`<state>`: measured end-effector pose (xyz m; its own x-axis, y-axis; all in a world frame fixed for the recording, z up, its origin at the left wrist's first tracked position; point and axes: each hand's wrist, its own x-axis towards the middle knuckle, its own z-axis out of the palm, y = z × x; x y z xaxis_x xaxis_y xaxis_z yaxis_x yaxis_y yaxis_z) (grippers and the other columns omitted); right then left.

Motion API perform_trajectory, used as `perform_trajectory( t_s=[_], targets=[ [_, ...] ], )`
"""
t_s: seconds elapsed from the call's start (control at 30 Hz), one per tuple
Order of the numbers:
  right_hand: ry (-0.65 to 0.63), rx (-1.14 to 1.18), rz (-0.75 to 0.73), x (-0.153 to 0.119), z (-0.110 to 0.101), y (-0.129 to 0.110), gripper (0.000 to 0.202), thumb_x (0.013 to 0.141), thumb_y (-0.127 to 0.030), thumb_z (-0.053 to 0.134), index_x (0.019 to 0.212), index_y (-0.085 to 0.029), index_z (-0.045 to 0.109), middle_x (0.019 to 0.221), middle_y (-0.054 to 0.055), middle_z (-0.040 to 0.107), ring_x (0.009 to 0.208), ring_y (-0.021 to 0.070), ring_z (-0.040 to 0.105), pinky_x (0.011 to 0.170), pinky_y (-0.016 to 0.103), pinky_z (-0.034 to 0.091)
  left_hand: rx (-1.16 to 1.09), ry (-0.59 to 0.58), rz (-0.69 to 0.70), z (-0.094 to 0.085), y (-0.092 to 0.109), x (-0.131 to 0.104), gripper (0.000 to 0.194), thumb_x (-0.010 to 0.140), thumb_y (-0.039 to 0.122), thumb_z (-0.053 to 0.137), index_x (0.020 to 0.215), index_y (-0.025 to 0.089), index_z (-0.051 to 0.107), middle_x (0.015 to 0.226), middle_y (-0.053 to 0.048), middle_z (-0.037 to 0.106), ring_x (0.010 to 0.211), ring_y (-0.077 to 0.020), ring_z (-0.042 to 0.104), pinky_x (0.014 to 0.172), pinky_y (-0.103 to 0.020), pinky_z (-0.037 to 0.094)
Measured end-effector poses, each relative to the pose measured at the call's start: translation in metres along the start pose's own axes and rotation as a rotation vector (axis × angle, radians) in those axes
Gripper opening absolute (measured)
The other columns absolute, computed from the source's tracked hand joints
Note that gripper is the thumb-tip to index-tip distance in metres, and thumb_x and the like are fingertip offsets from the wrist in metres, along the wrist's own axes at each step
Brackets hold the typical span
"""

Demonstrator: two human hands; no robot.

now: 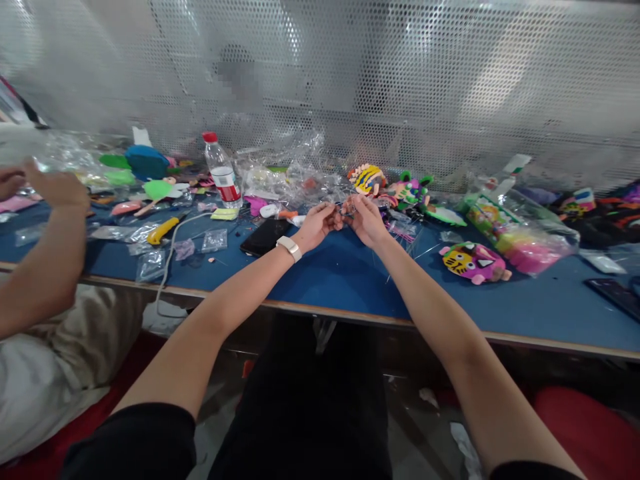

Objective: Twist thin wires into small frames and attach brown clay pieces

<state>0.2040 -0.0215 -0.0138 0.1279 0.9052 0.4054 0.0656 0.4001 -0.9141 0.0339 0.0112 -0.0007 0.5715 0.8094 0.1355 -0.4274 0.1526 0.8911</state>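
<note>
My left hand, with a pale band on its wrist, is held above the blue table, its fingers closed together. Close beside it, my right hand has its fingers closed too, and the fingertips of both hands nearly meet. Something small and dark lies between the fingertips, too small to make out. A black phone lies left of my left hand. Beyond my right hand are colourful foam figures. Thin clear strands spread over the table to the right of my right hand.
A bottle with a red cap stands at the back left. A yellow cutter and a white cable lie left. Another person's hand is at the far left. A pink and yellow foam piece and plastic-wrapped packs lie right.
</note>
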Motion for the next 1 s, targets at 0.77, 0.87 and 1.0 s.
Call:
perform_trajectory(
  t_s=[0.77,0.87,1.0],
  targets=[
    [0.463,-0.007,-0.048,0.013,0.000,0.018,0.033,0.090,-0.055,0.078,0.090,-0.026,0.063,0.082,0.002,0.070,0.085,0.0258,0.077,0.074,0.045,0.072,0.448,0.033,0.214,-0.008,-0.019,0.006,0.033,0.111,0.050,0.066,0.095,0.024,0.055,0.087,-0.006,0.076,0.079,-0.0236,0.077,0.081,-0.043,0.063],
    [0.462,0.003,-0.040,0.012,0.002,0.017,0.029,0.090,-0.048,0.077,0.086,-0.027,0.057,0.082,0.001,0.069,0.083,0.0243,0.075,0.076,0.045,0.073,0.461,0.033,0.214,-0.011,-0.020,0.008,0.031,0.112,0.048,0.064,0.096,0.023,0.055,0.087,-0.006,0.077,0.079,-0.0239,0.078,0.082,-0.044,0.065],
    [0.432,-0.004,-0.023,0.013,0.001,0.017,0.024,0.093,-0.040,0.073,0.086,-0.027,0.054,0.086,0.002,0.070,0.089,0.0250,0.077,0.081,0.048,0.073,0.473,0.048,0.204,-0.012,-0.020,0.009,0.028,0.113,0.044,0.062,0.095,0.023,0.055,0.087,-0.006,0.077,0.079,-0.0232,0.078,0.082,-0.044,0.065]
  ],
)
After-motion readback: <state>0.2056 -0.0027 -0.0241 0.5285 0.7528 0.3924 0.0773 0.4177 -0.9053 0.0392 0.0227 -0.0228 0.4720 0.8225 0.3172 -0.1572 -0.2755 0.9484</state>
